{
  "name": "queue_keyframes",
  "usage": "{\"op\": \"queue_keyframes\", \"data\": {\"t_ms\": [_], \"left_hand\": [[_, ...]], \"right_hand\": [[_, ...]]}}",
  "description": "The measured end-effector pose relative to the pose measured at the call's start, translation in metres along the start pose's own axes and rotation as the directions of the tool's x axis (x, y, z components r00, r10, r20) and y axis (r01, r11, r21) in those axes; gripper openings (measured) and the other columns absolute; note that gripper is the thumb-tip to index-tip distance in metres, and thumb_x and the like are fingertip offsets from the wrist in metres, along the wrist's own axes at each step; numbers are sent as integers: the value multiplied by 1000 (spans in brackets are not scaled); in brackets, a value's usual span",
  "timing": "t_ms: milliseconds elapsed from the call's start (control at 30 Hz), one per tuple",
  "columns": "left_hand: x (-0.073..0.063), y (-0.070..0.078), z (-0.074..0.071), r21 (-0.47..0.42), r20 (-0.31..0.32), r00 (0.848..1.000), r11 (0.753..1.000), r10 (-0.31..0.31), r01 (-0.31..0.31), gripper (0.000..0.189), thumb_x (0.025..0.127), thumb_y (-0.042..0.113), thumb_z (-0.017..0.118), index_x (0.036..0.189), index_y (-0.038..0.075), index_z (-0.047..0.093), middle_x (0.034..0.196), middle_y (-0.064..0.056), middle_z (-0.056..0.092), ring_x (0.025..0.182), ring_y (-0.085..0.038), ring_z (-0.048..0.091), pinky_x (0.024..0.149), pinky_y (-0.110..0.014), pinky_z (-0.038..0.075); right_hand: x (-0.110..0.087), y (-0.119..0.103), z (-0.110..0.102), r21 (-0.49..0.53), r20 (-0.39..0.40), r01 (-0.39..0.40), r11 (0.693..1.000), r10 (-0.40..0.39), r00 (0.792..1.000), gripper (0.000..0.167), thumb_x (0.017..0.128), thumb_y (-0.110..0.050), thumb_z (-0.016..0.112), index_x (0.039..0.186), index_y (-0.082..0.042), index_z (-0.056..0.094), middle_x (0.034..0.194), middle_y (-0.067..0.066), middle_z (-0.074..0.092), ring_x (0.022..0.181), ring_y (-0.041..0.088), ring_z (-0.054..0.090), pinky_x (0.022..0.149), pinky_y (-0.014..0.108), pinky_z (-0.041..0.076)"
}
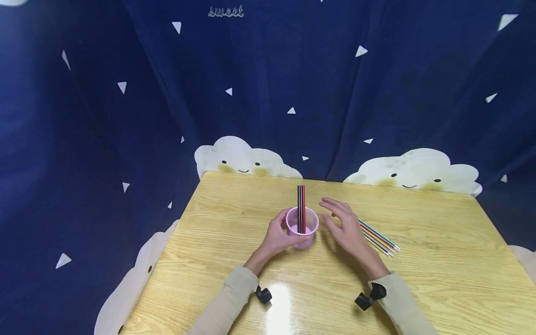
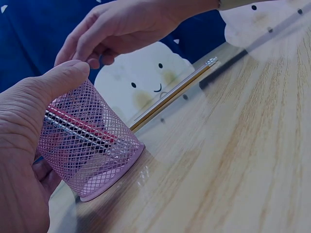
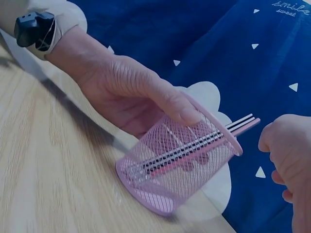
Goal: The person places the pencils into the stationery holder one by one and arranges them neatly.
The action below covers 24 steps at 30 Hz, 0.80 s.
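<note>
Around the pink mesh cup (image 2: 92, 158) curls the left hand (image 1: 279, 235), gripping its side. Black and red pencils (image 1: 301, 200) stand inside the cup. Just right of the cup, the right hand (image 1: 345, 225) hangs loose, holding nothing; farther right of it, more pencils (image 1: 381, 238) lie on the tabletop (image 1: 234, 209).

Wears long, plain beige sleeves (image 1: 219, 304) with slightly creased cuffs (image 1: 242, 279) and small black devices (image 1: 264, 295) beside both.
</note>
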<state>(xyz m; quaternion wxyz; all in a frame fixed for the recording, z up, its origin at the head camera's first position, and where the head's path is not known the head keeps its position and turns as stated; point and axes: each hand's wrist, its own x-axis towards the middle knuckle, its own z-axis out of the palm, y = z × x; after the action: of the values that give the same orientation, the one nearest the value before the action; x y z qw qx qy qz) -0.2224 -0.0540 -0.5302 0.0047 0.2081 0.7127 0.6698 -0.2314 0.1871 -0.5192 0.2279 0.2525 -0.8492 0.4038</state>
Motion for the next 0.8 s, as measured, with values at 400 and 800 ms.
{"op": "queue_keyframes", "data": {"t_ms": [400,800], "left_hand": [[7,-39,2,-1,-25,1000,1000,0,0,87,66,0,95,144,1,56,131,-20,67,117,-42,64,105,-60,51],[6,-38,0,34,-20,1000,999,-4,5,86,67,12,98,144,10,59,131,-10,69,117,-29,66,105,-48,53]], "right_hand": [[-21,17,-11,-106,29,14,994,-11,1000,38,94,2,71,132,-2,69,144,20,62,103,26,56,83,32,41],[-47,38,-21,-224,76,21,974,-4,997,43,91,1,74,134,1,68,144,22,62,96,25,53,80,35,37]]}}
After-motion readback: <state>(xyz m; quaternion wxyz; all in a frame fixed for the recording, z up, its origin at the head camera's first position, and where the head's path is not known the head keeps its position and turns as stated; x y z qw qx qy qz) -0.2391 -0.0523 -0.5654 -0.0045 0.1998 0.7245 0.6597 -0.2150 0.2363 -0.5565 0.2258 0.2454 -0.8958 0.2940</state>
